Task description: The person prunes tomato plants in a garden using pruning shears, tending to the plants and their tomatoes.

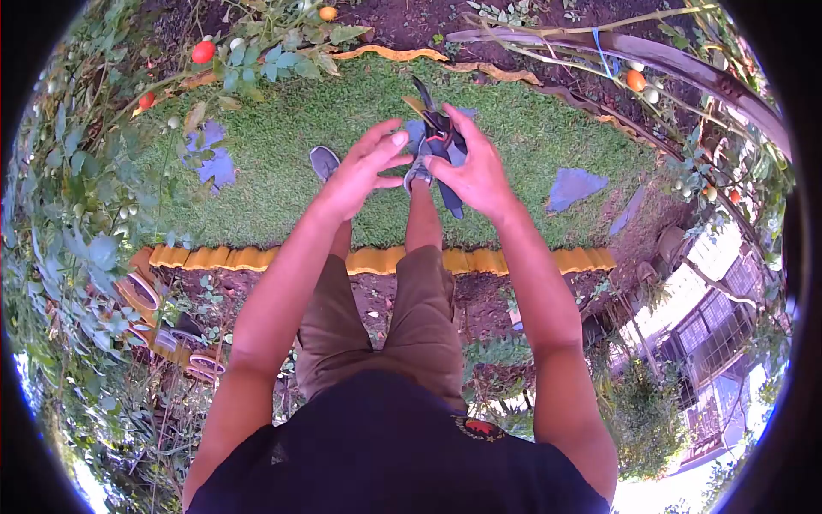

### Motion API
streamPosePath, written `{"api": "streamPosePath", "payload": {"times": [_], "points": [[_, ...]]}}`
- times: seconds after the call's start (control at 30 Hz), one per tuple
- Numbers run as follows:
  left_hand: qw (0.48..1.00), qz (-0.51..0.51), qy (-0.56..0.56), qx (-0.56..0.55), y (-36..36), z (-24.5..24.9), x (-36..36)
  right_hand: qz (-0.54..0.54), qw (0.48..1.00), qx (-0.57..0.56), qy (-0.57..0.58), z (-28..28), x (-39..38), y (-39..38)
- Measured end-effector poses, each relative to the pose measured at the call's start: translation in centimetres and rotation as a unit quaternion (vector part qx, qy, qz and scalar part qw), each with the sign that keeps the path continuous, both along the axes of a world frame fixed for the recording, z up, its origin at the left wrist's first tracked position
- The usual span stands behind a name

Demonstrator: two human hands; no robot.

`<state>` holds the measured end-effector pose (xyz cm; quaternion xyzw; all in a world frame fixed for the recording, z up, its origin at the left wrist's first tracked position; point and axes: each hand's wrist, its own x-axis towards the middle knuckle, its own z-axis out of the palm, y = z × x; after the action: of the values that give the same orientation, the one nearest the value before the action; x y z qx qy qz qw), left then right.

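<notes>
My right hand [476, 171] is closed round a pair of pruning shears [438, 141] with dark handles and a little red near the pivot. Their blades point away from me and the handles hang down below my fingers. To the left of the shears, my left hand [360, 176] is held up with its fingers apart and nothing in it. A small gap lies between its fingertips and the shears. Behind both hands are my shoes, the left shoe [324, 161] on the grass [282, 146].
Tomato plants crowd the left, with a red tomato [203, 52] at upper left and an orange tomato [634, 80] at upper right. Scalloped yellow edging [368, 260] borders the grass. Flat stepping stones [575, 188] lie in it. A curved dark pole [685, 70] crosses the upper right.
</notes>
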<state>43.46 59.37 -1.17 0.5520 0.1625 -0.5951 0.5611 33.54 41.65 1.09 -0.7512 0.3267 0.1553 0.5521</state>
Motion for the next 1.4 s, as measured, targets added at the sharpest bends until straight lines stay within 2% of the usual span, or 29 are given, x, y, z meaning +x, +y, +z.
{"api": "streamPosePath", "payload": {"times": [0.1,0.17,0.2,0.33,0.43,0.6,0.7,0.87,0.97,1.1,1.13,1.23,1.27,1.3,1.33,1.37,1.4], "points": [[0.992,0.086,0.066,-0.069,-4.4,-3.4,0.4,0.1,0.986,-0.126,-0.042,-2.0,2.5,0.3],[0.986,0.133,0.051,-0.083,-5.4,-5.5,0.9,0.145,0.968,-0.186,-0.083,-4.0,3.3,0.2],[0.983,0.157,0.044,-0.089,-5.7,-6.3,1.0,0.153,0.971,-0.171,-0.073,-4.6,3.8,-0.1],[0.988,0.134,0.019,-0.069,-4.3,-8.6,1.5,0.184,0.964,-0.154,-0.115,-7.6,3.8,-0.6],[0.986,0.147,-0.071,-0.028,-1.5,-11.7,1.4,0.128,0.976,-0.133,-0.119,-9.4,3.7,-1.6],[0.989,0.126,-0.072,0.024,4.9,-15.1,2.2,0.029,0.974,-0.183,-0.127,-15.5,2.1,-5.0],[0.99,0.101,-0.085,0.057,8.6,-17.1,1.7,-0.018,0.988,-0.138,-0.067,-16.1,1.9,-6.1],[0.987,0.054,-0.108,0.105,11.7,-19.3,1.1,-0.052,0.975,-0.187,-0.105,-22.2,0.1,-6.4],[0.985,0.071,-0.101,0.12,12.0,-20.4,1.0,-0.081,0.976,-0.188,-0.067,-24.1,-0.2,-7.0],[0.985,0.064,-0.11,0.115,12.4,-22.0,1.4,-0.086,0.958,-0.272,-0.018,-26.6,-0.9,-7.4],[0.984,0.062,-0.112,0.122,12.3,-22.2,1.5,-0.07,0.965,-0.249,0.046,-27.3,-1.3,-7.2],[0.984,0.055,-0.12,0.119,12.7,-22.8,1.9,-0.089,0.883,-0.461,-0.029,-37.9,-9.8,-0.8],[0.983,0.058,-0.119,0.125,12.5,-22.5,2.0,-0.063,0.886,-0.458,0.045,-41.0,-14.0,3.0],[0.983,0.062,-0.119,0.125,12.4,-22.2,1.5,0.005,0.908,-0.361,0.212,-42.5,-18.1,6.6],[0.982,0.056,-0.124,0.132,12.6,-22.3,2.1,0.083,0.902,-0.211,0.369,-43.2,-20.5,9.0],[0.978,0.048,-0.139,0.148,13.3,-22.2,3.1,0.116,0.886,-0.117,0.434,-44.1,-21.0,8.8],[0.978,0.03,-0.109,0.175,14.2,-21.1,2.0,0.09,0.885,-0.086,0.45,-43.5,-21.8,7.0]]}}
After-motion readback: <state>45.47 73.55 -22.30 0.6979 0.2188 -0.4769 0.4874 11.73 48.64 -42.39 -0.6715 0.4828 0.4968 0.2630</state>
